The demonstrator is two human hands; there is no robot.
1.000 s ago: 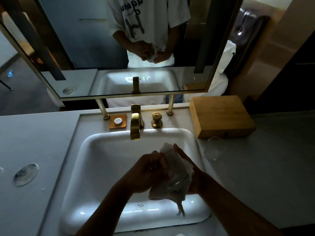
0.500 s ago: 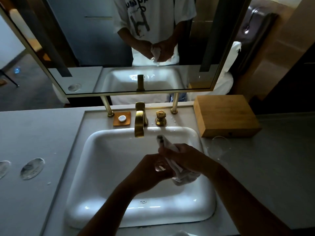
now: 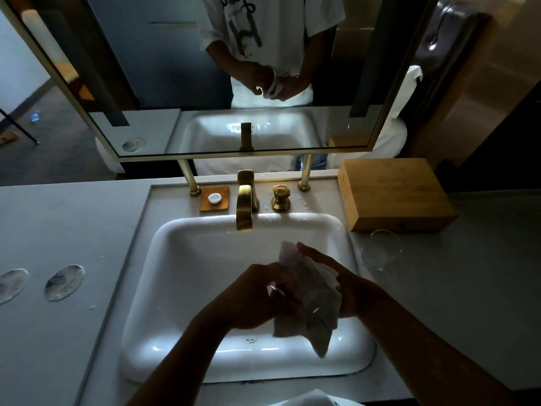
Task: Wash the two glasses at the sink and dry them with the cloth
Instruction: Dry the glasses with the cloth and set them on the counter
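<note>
Over the sink (image 3: 187,259) our left hand (image 3: 257,294) grips a glass (image 3: 276,290), right hand's (image 3: 348,285) fingers wrap the cloth (image 3: 310,306) onto it, second glass (image 3: 380,250) on the counter (image 3: 468,273) right, mirrored shirt print unreadable beyond "H".

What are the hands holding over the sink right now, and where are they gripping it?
The left hand grips a glass, mostly hidden; which part cannot be told. The right hand holds the white cloth against it, fingers laid along the cloth's upper part.
</note>
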